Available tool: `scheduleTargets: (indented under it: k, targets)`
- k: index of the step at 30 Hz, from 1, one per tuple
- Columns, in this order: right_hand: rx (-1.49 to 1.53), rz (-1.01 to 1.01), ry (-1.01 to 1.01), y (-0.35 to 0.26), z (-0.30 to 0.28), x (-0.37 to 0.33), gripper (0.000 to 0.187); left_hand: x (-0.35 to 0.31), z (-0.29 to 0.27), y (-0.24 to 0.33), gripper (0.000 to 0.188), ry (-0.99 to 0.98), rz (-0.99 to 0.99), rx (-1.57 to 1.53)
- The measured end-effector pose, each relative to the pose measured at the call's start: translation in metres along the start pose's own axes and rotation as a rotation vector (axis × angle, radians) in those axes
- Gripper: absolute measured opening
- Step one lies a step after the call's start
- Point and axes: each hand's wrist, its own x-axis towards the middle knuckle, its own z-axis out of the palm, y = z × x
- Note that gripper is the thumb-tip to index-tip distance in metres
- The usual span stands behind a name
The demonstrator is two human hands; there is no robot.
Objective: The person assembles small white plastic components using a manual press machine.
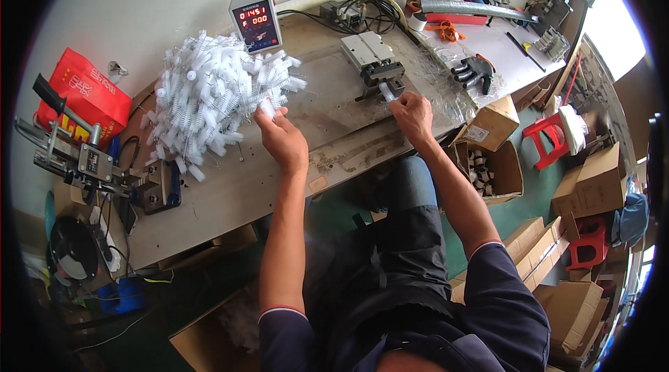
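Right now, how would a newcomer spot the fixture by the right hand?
On the workbench, right of the brush pile, find the right hand. Just beyond sits the fixture: pale, boxy metal, dark-fronted, without the lit digits of the display.

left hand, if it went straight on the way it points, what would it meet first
Probably the pile of white brushes, just ahead of the left hand; depth is unclear.

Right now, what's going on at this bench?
A person works at the bench with bare hands. The left hand has its fingertips on a white brush at the near edge of a big pile. The right hand pinches a small pale piece at the front of a metal clamp. A lit display box stands behind the pile.
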Motion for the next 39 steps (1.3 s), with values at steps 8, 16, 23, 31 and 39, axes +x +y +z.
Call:
scheduleTargets:
  k: [8, 16, 23, 31, 39]
  targets:
    - [0.083, 0.048, -0.042, 0.001, 0.001, 0.003, 0.023, -0.002, 0.0, 0.007, 0.033, -0.038, -0.028, -0.024]
    - [0.107, -0.039, 0.137, 0.005, 0.013, -0.002, 0.021, -0.005, 0.002, 0.016, 0.026, -0.115, 0.021, 0.101]
    - [0.174, 0.035, 0.123, 0.002, 0.008, -0.004, 0.024, -0.013, 0.028, 0.029, 0.019, -0.316, 0.373, 0.254]
    - [0.2, 0.022, 0.178, 0.006, 0.013, -0.004, 0.022, -0.032, 0.081, 0.055, 0.02, -0.527, 0.327, 0.271]
    - [0.279, 0.039, 0.145, 0.008, 0.008, -0.004, 0.024, -0.032, 0.085, 0.056, 0.016, -0.613, 0.436, 0.389]
